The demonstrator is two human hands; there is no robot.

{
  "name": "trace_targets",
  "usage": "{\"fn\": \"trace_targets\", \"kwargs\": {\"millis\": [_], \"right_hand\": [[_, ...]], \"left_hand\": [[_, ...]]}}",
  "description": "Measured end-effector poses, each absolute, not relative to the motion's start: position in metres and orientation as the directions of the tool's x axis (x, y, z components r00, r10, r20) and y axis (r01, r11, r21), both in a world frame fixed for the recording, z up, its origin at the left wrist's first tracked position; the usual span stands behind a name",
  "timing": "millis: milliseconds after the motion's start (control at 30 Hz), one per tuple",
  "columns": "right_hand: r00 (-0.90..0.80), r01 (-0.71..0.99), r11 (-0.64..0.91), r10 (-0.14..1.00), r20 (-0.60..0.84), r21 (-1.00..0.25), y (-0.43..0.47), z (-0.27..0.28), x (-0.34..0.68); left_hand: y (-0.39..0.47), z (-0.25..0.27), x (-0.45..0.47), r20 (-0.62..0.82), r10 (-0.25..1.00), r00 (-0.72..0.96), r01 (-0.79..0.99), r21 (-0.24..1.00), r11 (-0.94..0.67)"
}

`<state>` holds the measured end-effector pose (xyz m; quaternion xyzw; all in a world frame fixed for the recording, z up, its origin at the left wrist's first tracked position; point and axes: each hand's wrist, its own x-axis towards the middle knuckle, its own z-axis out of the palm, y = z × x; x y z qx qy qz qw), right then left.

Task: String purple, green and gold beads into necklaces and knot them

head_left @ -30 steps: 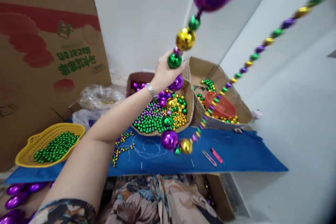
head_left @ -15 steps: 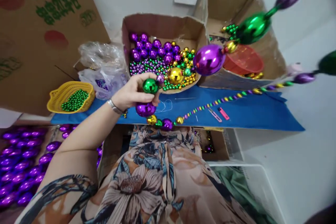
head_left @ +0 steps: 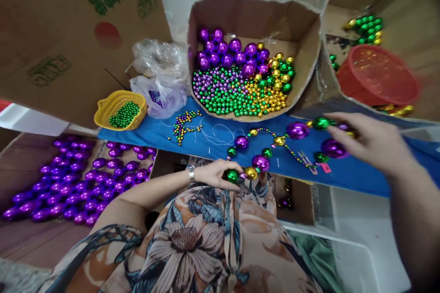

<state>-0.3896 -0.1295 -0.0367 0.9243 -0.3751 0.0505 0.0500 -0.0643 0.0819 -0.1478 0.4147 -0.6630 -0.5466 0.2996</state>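
Observation:
A necklace of shiny purple, green and gold beads (head_left: 260,163) lies in loops over the blue cloth (head_left: 165,141), its large beads mixed with strings of small ones. At its near end, my left hand (head_left: 217,174) is closed round a green bead by the cloth's front edge. To the right, my right hand (head_left: 371,142) has thumb and fingers on the necklace's beads, beside a green and a large purple one. Its farther fingers are partly hidden. Beneath the strand lie a pink snips-like tool (head_left: 311,167) and a pink lighter-like piece (head_left: 325,167).
Behind stands a cardboard box (head_left: 254,11) of sorted beads. Left of it are plastic bags (head_left: 160,91) and a yellow basket (head_left: 103,109) of green beads. Small loose beads (head_left: 180,130) and white thread lie on the cloth. A red basket (head_left: 378,75) sits in another box at right.
The necklace has come down from the raised right side onto the cloth. My right hand has entered view on its beads. My left hand has moved lower and nearer my body.

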Motion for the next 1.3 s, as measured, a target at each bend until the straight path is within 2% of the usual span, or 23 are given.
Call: {"fn": "trace_targets", "kwargs": {"millis": [67, 167, 233, 267, 333, 367, 433, 600, 667, 767, 833, 900, 1000, 1067, 1133, 1200, 1267, 1300], "right_hand": [[0.770, -0.638, -0.769, -0.637, 0.032, 0.039, -0.137, -0.063, -0.365], [0.749, -0.619, -0.758, -0.649, -0.133, 0.206, -0.134, -0.094, -0.322], [0.752, -0.590, -0.752, -0.644, -0.140, 0.293, -0.121, -0.105, -0.290], [0.777, -0.563, -0.775, -0.615, -0.134, 0.289, -0.113, -0.110, -0.273], [0.842, -0.468, -0.866, -0.498, -0.208, 0.176, -0.095, -0.120, -0.237], [0.873, -0.385, -0.920, -0.389, -0.295, 0.072, -0.087, -0.127, -0.220], [0.878, -0.329, -0.943, -0.288, -0.383, -0.045, -0.076, -0.142, -0.189], [0.836, -0.354, -0.935, -0.299, -0.461, -0.035, -0.079, -0.173, -0.149], [0.812, -0.344, -0.937, -0.262, -0.522, -0.064, -0.083, -0.177, -0.146], [0.817, -0.299, -0.949, -0.202, -0.540, -0.098, -0.086, -0.178, -0.149], [0.853, -0.287, -0.944, -0.174, -0.493, -0.163, -0.089, -0.174, -0.156], [0.902, -0.314, -0.893, -0.175, -0.395, -0.321, -0.093, -0.165, -0.166], [0.940, -0.342, -0.672, -0.255, -0.229, -0.657, -0.100, -0.133, -0.188], [0.930, -0.290, -0.500, -0.349, -0.117, -0.816, -0.100, -0.100, -0.207], [0.860, -0.204, -0.424, -0.509, 0.046, -0.883, -0.095, -0.065, -0.225], [0.699, -0.078, -0.452, -0.661, 0.274, -0.889, -0.089, -0.037, -0.236], [0.586, -0.024, -0.521, -0.698, 0.411, -0.853, -0.082, -0.024, -0.233], [0.600, -0.037, -0.556, -0.677, 0.427, -0.830, -0.079, -0.025, -0.225]], "left_hand": [[0.077, -0.151, -0.080, -0.057, -0.865, -0.499, -0.198, 0.979, 0.050], [0.068, -0.153, -0.095, -0.074, -0.837, -0.542, -0.212, 0.976, 0.051], [0.064, -0.154, -0.098, -0.087, -0.835, -0.544, -0.237, 0.970, 0.053], [0.063, -0.155, -0.097, -0.094, -0.841, -0.533, -0.244, 0.969, 0.047], [0.062, -0.157, -0.096, -0.107, -0.851, -0.515, -0.253, 0.967, 0.031], [0.062, -0.158, -0.095, -0.110, -0.851, -0.514, -0.254, 0.967, 0.029], [0.062, -0.160, -0.093, -0.099, -0.848, -0.520, -0.246, 0.969, 0.037], [0.062, -0.163, -0.091, -0.106, -0.857, -0.505, -0.243, 0.970, 0.023], [0.061, -0.163, -0.090, -0.116, -0.859, -0.499, -0.243, 0.970, 0.009], [0.061, -0.163, -0.088, -0.107, -0.870, -0.482, -0.230, 0.973, 0.007], [0.062, -0.164, -0.087, -0.110, -0.874, -0.473, -0.223, 0.975, -0.002], [0.062, -0.165, -0.086, -0.132, -0.871, -0.474, -0.223, 0.974, -0.026], [0.062, -0.167, -0.086, -0.146, -0.867, -0.476, -0.219, 0.975, -0.044], [0.062, -0.167, -0.085, -0.139, -0.869, -0.475, -0.210, 0.977, -0.041], [0.061, -0.167, -0.085, -0.138, -0.868, -0.477, -0.204, 0.978, -0.044], [0.061, -0.167, -0.085, -0.146, -0.864, -0.483, -0.209, 0.977, -0.048], [0.060, -0.168, -0.085, -0.136, -0.860, -0.492, -0.207, 0.978, -0.037], [0.060, -0.168, -0.085, -0.128, -0.859, -0.496, -0.203, 0.979, -0.029]]}}
